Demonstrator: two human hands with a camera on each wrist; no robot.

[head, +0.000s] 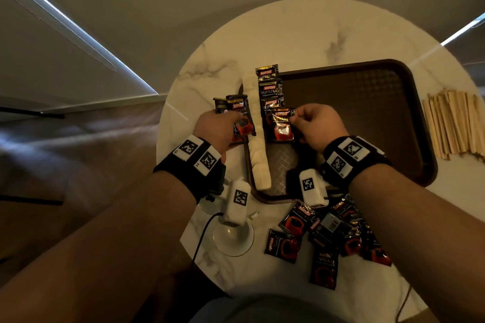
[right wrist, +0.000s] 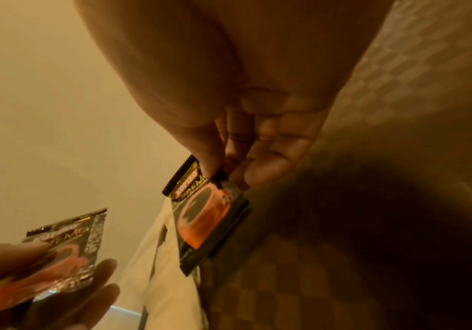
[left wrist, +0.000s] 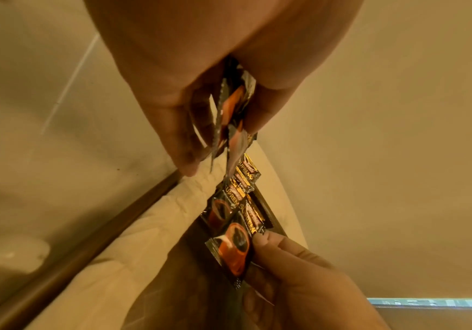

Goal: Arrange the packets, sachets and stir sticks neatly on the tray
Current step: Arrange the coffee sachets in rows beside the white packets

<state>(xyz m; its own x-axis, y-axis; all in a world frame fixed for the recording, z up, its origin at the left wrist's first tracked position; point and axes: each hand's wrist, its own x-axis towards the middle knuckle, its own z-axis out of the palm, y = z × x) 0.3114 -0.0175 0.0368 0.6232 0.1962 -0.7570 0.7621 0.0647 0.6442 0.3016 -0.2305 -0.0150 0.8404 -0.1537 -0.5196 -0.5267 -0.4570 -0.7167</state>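
A brown tray lies on a round marble table. Along its left side a row of white sachets runs front to back, with black coffee packets overlapping in a column beside it. My right hand pinches one coffee packet by its upper corner, low over the near end of that column; the right wrist view shows the same packet. My left hand grips a small stack of coffee packets left of the tray, seen edge-on as packets in the left wrist view.
A pile of wooden stir sticks lies on the table right of the tray. Several loose coffee packets are heaped near the front edge. A glass dish stands at the front left, with a cable running off the table.
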